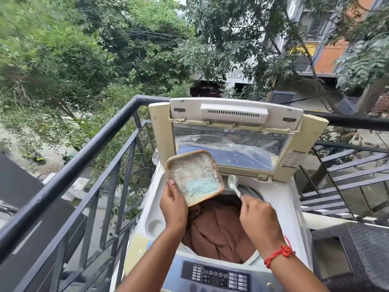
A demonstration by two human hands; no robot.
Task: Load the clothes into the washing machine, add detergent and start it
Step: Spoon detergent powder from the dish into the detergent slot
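Note:
A white top-loading washing machine (294, 209) stands before me with its lid (233, 127) raised upright. Brown clothes (219, 230) fill the drum. My left hand (173, 207) grips a square brown plate (189, 167) by its lower left edge, tilted over the drum's left rim, with blue-green detergent powder (202, 186) gathered at its lower side. My right hand (260, 220) pinches the handle of a white plastic spoon (233, 184), whose bowl points up beside the plate's right edge and looks empty. The control panel (216, 277) lies at the near edge.
A black metal railing (84, 159) runs along the left and behind the machine, with trees and a street below. Black metal stairs (347, 178) sit to the right, and a dark textured surface (362, 245) lies at the near right.

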